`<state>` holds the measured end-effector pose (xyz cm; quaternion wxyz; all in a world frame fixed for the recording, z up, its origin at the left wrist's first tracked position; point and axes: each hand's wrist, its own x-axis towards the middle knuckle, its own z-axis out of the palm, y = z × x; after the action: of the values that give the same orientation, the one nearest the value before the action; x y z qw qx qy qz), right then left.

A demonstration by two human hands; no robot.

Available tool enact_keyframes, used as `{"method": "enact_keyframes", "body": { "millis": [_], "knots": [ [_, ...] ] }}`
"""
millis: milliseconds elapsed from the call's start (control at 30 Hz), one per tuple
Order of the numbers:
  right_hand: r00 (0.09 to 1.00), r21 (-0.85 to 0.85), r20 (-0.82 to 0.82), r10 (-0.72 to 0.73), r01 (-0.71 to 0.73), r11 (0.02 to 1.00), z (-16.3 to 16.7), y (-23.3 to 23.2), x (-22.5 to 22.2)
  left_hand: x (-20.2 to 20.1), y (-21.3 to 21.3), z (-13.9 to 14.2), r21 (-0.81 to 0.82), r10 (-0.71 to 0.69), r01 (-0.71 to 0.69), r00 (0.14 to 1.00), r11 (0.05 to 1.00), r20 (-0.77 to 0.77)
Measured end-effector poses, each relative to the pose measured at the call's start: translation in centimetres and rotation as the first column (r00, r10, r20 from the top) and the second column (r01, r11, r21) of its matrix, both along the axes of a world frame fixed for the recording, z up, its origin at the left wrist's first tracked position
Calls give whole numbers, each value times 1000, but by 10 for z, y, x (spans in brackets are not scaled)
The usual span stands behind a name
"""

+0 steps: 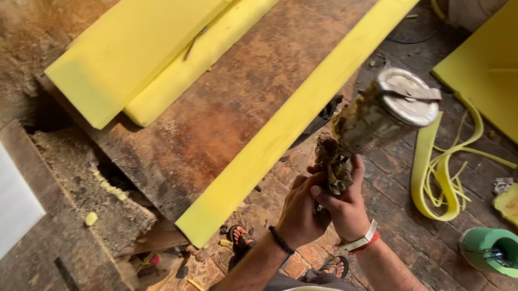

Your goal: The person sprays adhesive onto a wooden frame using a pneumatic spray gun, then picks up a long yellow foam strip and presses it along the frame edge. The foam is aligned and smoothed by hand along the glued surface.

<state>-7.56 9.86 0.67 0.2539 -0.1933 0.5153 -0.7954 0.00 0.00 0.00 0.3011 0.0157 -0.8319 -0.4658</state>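
Two hands: left hand (300,212) and right hand (345,203) meet on one glue-caked spray gun (333,161), held out over the brick floor (397,215)
Gun: metal cup (387,115) rises just above the fingers, lid tilted away; likely held clear of the foam
Fingers: both sets curled tight around the crusted grip; none spread
Foam: long yellow strip (293,113) on the workbench (225,99), beyond the fingertips
Right of fingers: green container (497,250), foam offcuts (449,168)

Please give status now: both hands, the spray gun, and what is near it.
Left hand and right hand both grip crusted spray gun, metal cup up. Yellow foam strip beside it.
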Motion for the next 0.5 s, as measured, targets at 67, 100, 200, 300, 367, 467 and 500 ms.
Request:
{"method": "enact_keyframes", "body": {
  "millis": [67,100,200,300,367,467,500],
  "knots": [
    [992,-39,15,-127,128,991,8,60,-28,-32,54,17,30,-136,134,989,990,53],
    [980,-58,24,-195,196,979,13,87,-39,-43,79,25,50,-197,194,979,980,60],
    [918,-146,34,-396,396,906,32,141,-82,-74,128,46,9,-320,319,947,948,36],
    [882,-142,30,-471,470,871,41,189,-150,-110,156,42,190,-449,408,780,893,436],
    [873,-163,-14,-488,480,862,35,209,-194,-133,162,24,345,-534,414,566,843,627],
    [850,-154,-32,-526,516,843,18,229,-267,-178,164,-11,449,-638,467,418,762,647],
    [841,-144,-27,-540,532,835,10,230,-293,-200,160,-25,466,-668,496,397,733,629]
  ]
}}
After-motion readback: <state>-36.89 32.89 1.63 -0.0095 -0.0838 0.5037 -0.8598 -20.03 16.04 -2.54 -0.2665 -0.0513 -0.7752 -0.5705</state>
